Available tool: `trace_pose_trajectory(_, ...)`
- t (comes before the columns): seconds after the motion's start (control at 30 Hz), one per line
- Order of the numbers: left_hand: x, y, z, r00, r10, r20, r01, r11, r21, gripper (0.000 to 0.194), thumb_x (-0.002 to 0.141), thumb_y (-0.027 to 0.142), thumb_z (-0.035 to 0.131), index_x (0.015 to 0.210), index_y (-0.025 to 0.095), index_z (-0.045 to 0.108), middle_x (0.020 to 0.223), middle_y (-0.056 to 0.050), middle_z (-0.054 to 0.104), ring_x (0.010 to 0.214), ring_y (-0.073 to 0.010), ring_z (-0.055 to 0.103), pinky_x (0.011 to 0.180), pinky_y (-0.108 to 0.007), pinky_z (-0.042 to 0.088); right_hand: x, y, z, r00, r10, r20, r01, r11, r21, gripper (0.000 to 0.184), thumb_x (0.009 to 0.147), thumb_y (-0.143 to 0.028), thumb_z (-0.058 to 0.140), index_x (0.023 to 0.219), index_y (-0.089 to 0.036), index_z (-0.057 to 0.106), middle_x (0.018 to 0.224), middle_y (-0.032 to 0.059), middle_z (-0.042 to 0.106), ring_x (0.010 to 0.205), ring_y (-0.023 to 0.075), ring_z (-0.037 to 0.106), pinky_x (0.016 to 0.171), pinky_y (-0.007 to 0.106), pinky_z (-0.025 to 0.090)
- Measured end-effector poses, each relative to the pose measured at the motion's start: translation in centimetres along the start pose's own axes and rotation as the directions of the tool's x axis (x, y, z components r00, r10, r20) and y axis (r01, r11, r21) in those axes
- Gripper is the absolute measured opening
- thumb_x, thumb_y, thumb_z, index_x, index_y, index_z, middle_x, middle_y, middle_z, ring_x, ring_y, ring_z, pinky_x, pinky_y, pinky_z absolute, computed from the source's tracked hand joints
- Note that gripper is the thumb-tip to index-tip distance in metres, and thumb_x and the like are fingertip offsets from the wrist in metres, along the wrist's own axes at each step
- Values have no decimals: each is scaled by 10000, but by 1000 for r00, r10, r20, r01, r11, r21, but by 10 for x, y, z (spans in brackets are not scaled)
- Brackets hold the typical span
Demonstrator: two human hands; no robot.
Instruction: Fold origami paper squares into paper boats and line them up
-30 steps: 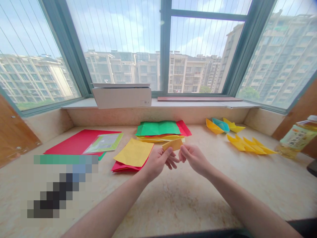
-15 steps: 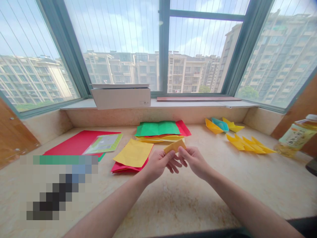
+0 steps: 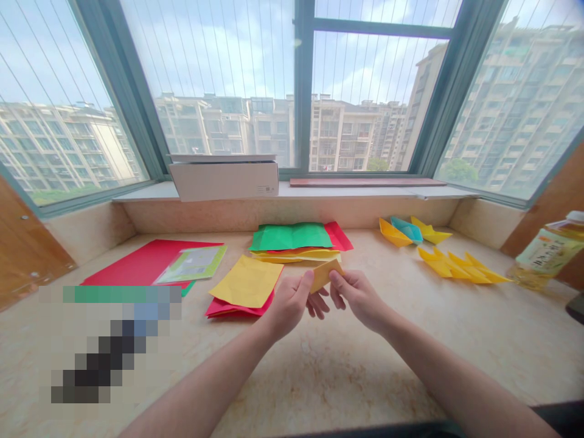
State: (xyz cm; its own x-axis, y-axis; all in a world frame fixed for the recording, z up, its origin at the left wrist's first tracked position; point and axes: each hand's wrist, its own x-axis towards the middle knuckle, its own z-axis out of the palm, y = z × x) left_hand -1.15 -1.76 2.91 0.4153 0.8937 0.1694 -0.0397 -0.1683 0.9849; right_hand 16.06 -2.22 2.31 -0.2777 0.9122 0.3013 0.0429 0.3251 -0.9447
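Note:
A small folded piece of yellow paper (image 3: 324, 275) is held up over the counter between my two hands. My left hand (image 3: 294, 302) pinches its left end, thumb on top and fingers beneath. At the right end, my right hand (image 3: 358, 295) grips the paper's edge between thumb and fingers. Just left of my left hand lies a stack of yellow and red sheets (image 3: 246, 281). Behind the hands, a green sheet (image 3: 294, 236) rests on red and yellow sheets.
Folded yellow paper boats (image 3: 460, 266) stand on the right, with a blue boat (image 3: 407, 231) behind. A bottle of yellowish liquid (image 3: 545, 252) is at the far right. Red sheets (image 3: 132, 261) and a clear packet (image 3: 191, 264) lie left. A white box (image 3: 223, 179) sits on the sill.
My left thumb has shifted and lifted along the folded yellow paper, so more of its face shows, tilted more upright. Both hands keep hold of it.

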Motion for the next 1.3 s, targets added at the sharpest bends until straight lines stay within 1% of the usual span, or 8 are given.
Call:
trace_pose_trajectory(0.1,3,0,-4,995,65,-81,-57,993,99,547,894,621,505,746,112,639,597,-85,691,462,-155,636,435,-228,454,2,0,-2,1000,-7,-17,6,999,-34,609,919,-646,472,529,-181,524,453,-3,524,431,103,443,463,248,349)
trace_pose_trajectory(0.17,3,2,-6,991,107,-84,-95,985,143,488,892,581,546,762,120,637,587,-62,678,478,-152,639,454,-227,472,4,1,-3,999,-14,-37,12,998,-54,608,921,-640,476,531,-178,536,457,3,538,436,104,455,465,246,361)
trace_pose_trajectory(0.37,2,3,-7,995,102,11,-103,984,142,513,940,562,465,732,123,628,602,-81,691,506,-156,646,469,-232,476,4,4,-3,989,-23,-145,11,996,-86,564,913,-606,523,548,-178,552,470,9,560,442,108,470,458,245,363)
trace_pose_trajectory(0.57,2,-15,-6,983,-39,181,-1,976,217,556,914,630,454,776,123,634,666,-106,715,519,-162,658,474,-239,472,6,8,-6,966,-61,-253,41,996,-83,489,871,-599,592,613,-185,566,479,-27,500,443,102,422,443,240,326)
trace_pose_trajectory(0.77,3,-14,-4,992,20,122,-32,995,94,543,923,628,438,823,125,616,657,-89,706,506,-160,657,453,-229,455,5,12,-7,987,-77,-138,47,978,-204,499,918,-611,500,669,-185,571,543,-17,533,471,109,450,461,239,340)
trace_pose_trajectory(0.97,4,-13,-5,996,13,83,-24,991,129,518,891,604,529,792,109,642,641,-71,678,487,-142,638,442,-213,439,-1,7,-7,979,-175,-101,120,904,-411,461,983,-505,449,679,-183,576,567,-14,538,517,117,470,508,246,342)
trace_pose_trajectory(1.17,3,-8,-4,996,82,35,-84,995,62,473,895,575,545,778,121,617,602,-53,660,487,-146,641,441,-213,452,0,7,-5,967,-246,-66,189,867,-461,492,1001,-510,390,675,-183,559,563,-18,512,518,119,449,504,246,324)
trace_pose_trajectory(1.3,3,-10,-2,999,36,27,-38,995,93,476,895,583,534,817,120,616,628,-53,661,490,-149,648,406,-198,438,-1,6,-6,959,-283,-13,232,812,-535,457,1021,-450,370,690,-187,545,600,-4,559,539,124,479,530,248,336)
